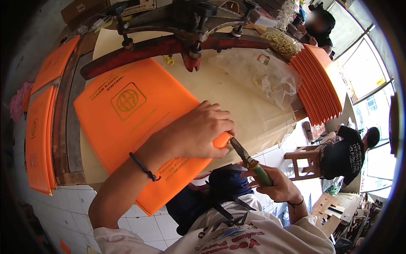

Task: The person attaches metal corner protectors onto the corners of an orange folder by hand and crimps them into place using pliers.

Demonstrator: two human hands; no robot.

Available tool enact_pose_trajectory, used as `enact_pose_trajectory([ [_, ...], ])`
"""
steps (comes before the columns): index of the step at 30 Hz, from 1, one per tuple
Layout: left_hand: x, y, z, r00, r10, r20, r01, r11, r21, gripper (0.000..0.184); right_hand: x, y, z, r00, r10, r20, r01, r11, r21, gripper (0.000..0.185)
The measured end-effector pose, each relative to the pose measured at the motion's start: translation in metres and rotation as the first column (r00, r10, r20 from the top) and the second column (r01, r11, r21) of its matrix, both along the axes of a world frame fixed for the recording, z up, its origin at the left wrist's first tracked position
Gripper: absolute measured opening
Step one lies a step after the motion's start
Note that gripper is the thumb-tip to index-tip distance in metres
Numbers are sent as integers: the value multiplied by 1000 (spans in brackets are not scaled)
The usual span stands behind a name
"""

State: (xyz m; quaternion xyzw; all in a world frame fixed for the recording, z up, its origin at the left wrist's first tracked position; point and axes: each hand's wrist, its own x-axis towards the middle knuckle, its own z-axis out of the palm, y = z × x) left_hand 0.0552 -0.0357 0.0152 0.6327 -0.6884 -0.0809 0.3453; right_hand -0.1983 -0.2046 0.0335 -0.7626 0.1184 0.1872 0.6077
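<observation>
A large orange folder (pixel 165 95) with gold printing lies on the brown paper of the table. My left hand (pixel 207 129) is closed on its near right corner, and the orange material bulges out between the fingers. In my right hand (pixel 277 184) is a green-handled tool (pixel 263 173) with a flat, dark metal blade. The tip of the blade meets the folder's corner right beside my left fingers. My left forearm hides part of the cover.
A black and red metal press frame (pixel 177 44) spans the table's far side. Orange folders (pixel 319 84) are stacked at right, with more folders (pixel 42 139) at left. A clear plastic bag (pixel 270 78) lies on the paper. One person (pixel 347 154) sits at right, another (pixel 320 27) farther back.
</observation>
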Motion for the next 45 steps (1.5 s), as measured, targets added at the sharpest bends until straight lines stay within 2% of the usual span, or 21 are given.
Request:
enact_pose_trajectory([
  [6, -5, -2, -1, 998, 69, 12, -68, 997, -47, 21, -3, -1, -1, 999, -38, 9, 38, 999, 5, 58],
  [12, -8, -7, -3, 989, 140, 44, -140, 990, 3, 20, -7, -4, -2, 999, -41, -17, 41, 999, -24, 57],
  [27, -13, -7, 5, 990, 126, 69, -130, 990, 52, 12, -6, -6, -5, 999, -38, 22, 39, 999, -35, 57],
  [42, -11, -6, 0, 990, 126, 67, -128, 992, 23, 11, -8, -5, -7, 999, -49, -6, 49, 999, -4, 62],
  [45, -10, -6, -3, 992, 119, 40, -118, 993, -30, 12, -8, -3, -7, 998, -63, -6, 63, 998, 17, 63],
])
